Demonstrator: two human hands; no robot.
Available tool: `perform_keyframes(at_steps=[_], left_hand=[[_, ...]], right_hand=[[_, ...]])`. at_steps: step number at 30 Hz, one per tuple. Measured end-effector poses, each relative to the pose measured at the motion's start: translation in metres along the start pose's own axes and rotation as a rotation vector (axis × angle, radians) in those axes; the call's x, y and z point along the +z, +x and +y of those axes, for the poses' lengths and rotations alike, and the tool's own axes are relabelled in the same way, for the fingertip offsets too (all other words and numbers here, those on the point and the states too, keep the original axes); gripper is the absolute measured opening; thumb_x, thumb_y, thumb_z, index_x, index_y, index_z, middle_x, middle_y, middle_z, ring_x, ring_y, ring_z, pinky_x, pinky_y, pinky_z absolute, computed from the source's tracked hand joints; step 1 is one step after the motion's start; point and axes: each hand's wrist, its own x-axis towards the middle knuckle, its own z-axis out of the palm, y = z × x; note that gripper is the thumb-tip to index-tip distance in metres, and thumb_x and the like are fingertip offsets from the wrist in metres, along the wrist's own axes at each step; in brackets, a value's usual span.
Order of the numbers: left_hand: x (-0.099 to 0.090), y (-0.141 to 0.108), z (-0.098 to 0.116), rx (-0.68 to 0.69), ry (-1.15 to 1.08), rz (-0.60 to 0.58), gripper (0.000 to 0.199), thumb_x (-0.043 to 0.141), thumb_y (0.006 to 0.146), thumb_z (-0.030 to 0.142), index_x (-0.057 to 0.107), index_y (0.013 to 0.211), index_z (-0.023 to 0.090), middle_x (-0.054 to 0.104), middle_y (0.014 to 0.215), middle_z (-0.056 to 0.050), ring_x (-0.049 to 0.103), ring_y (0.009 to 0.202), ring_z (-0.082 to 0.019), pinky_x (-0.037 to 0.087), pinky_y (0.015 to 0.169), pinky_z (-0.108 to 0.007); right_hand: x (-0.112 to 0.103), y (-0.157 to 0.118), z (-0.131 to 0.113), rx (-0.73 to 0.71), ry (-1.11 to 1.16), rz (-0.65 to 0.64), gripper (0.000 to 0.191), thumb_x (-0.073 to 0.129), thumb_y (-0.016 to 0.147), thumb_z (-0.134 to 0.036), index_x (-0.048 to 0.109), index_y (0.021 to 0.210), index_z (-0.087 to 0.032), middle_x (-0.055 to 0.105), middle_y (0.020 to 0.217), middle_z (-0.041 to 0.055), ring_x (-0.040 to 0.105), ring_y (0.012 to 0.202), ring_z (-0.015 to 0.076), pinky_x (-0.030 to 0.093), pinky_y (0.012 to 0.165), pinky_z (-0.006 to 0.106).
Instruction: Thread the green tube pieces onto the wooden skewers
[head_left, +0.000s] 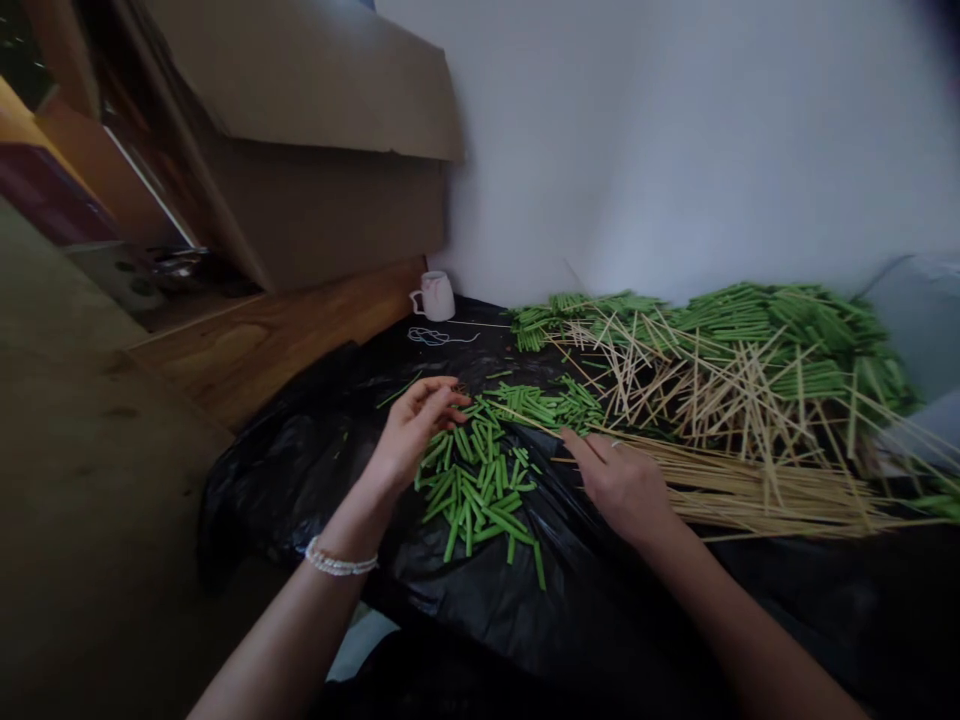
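Note:
My right hand (619,485), with a ring on one finger, grips a thin bamboo skewer (525,418) that points left. Close to the skewer's tip is my left hand (420,420), its fingers bent together. What lies between those fingers, if anything, is too small to make out. Below both hands, short cut green stalk pieces (480,490) are spread in a loose pile on black plastic sheeting (480,605). A bundle of bare skewers (750,490) lies beside my right hand. Behind it, skewers loaded with green pieces (757,315) are heaped along the wall.
A white mug (436,297) stands near the wall, with a tangle of pale string (435,336) in front of it. A large cardboard box (322,190) sits at the back left on a wooden surface (285,325). A pale wall (637,150) closes off the back.

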Motion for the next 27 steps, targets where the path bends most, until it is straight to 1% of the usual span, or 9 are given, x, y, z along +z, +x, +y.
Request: perform_keyframes(at_steps=[3, 5, 7, 9, 13, 17, 21, 24, 27], left_hand=[[-0.043, -0.002, -0.001, 0.076, 0.200, 0.059, 0.042, 0.052, 0.087, 0.050, 0.066, 0.101, 0.013, 0.071, 0.097, -0.014, 0.068, 0.083, -0.021, 0.054, 0.073, -0.032], [-0.068, -0.011, -0.013, 0.164, 0.510, 0.081, 0.044, 0.045, 0.090, 0.051, 0.067, 0.102, 0.015, 0.070, 0.103, -0.014, 0.065, 0.097, -0.025, 0.051, 0.087, -0.040], [-0.084, -0.024, -0.028, 0.247, 0.846, 0.053, 0.046, 0.046, 0.090, 0.050, 0.064, 0.114, 0.016, 0.064, 0.120, -0.015, 0.056, 0.116, -0.028, 0.040, 0.103, -0.049], [-0.087, -0.039, -0.044, 0.242, 1.067, 0.013, 0.054, 0.045, 0.090, 0.051, 0.056, 0.128, 0.015, 0.053, 0.136, -0.018, 0.045, 0.130, -0.032, 0.033, 0.108, -0.053], [-0.062, -0.056, -0.061, 0.190, 1.270, -0.087, 0.065, 0.043, 0.091, 0.053, 0.038, 0.143, 0.016, 0.043, 0.145, -0.021, 0.035, 0.137, -0.035, 0.024, 0.111, -0.059], [-0.022, -0.050, -0.060, 0.207, 1.125, -0.185, 0.069, 0.041, 0.091, 0.054, 0.026, 0.148, 0.017, 0.035, 0.150, -0.021, 0.029, 0.141, -0.031, 0.029, 0.111, -0.052], [0.010, -0.029, -0.052, 0.238, 1.007, -0.234, 0.069, 0.045, 0.090, 0.053, 0.031, 0.146, 0.016, 0.032, 0.152, -0.019, 0.019, 0.144, -0.031, 0.024, 0.114, -0.054], [0.019, -0.012, -0.036, 0.236, 0.895, -0.320, 0.065, 0.044, 0.091, 0.053, 0.038, 0.143, 0.016, 0.033, 0.152, -0.018, 0.025, 0.143, -0.029, 0.026, 0.115, -0.048], [0.014, -0.009, -0.012, 0.290, 0.843, -0.381, 0.054, 0.035, 0.095, 0.049, 0.045, 0.139, 0.019, 0.034, 0.152, -0.015, 0.030, 0.141, -0.026, 0.027, 0.115, -0.047]], right_hand=[[0.003, -0.001, 0.001, 0.006, 0.041, 0.010, 0.033, 0.044, 0.091, -0.015, 0.063, 0.118, -0.017, 0.066, 0.082, 0.0047, 0.055, 0.068, 0.0153, 0.034, 0.063, 0.031], [0.004, -0.001, 0.001, -0.008, 0.056, 0.031, 0.031, 0.045, 0.090, -0.016, 0.064, 0.115, -0.017, 0.067, 0.081, 0.0044, 0.055, 0.067, 0.0153, 0.034, 0.063, 0.031], [0.005, -0.001, 0.001, -0.023, 0.062, 0.058, 0.030, 0.045, 0.091, -0.016, 0.065, 0.113, -0.017, 0.067, 0.081, 0.0039, 0.056, 0.067, 0.0152, 0.034, 0.063, 0.031], [0.006, -0.001, 0.001, -0.026, 0.063, 0.083, 0.029, 0.046, 0.091, -0.016, 0.066, 0.112, -0.017, 0.067, 0.081, 0.0032, 0.057, 0.067, 0.0149, 0.035, 0.064, 0.030], [0.007, -0.001, 0.003, -0.018, 0.055, 0.091, 0.027, 0.047, 0.091, -0.018, 0.066, 0.111, -0.017, 0.068, 0.079, 0.0021, 0.057, 0.065, 0.0145, 0.036, 0.064, 0.029], [0.008, 0.000, 0.003, -0.002, 0.062, 0.068, 0.027, 0.047, 0.091, -0.017, 0.066, 0.110, -0.018, 0.068, 0.079, 0.0022, 0.058, 0.066, 0.0143, 0.036, 0.065, 0.028], [0.009, 0.000, 0.003, 0.003, 0.076, 0.062, 0.027, 0.046, 0.092, -0.018, 0.066, 0.110, -0.017, 0.069, 0.081, 0.0030, 0.060, 0.067, 0.0141, 0.037, 0.064, 0.028], [0.010, 0.000, 0.005, 0.015, 0.071, 0.078, 0.026, 0.046, 0.092, -0.017, 0.066, 0.109, -0.017, 0.069, 0.081, 0.0030, 0.060, 0.067, 0.0134, 0.036, 0.063, 0.027], [0.011, 0.000, 0.007, 0.018, 0.069, 0.110, 0.025, 0.047, 0.092, -0.016, 0.066, 0.107, -0.017, 0.069, 0.079, 0.0024, 0.060, 0.066, 0.0129, 0.035, 0.062, 0.027]])
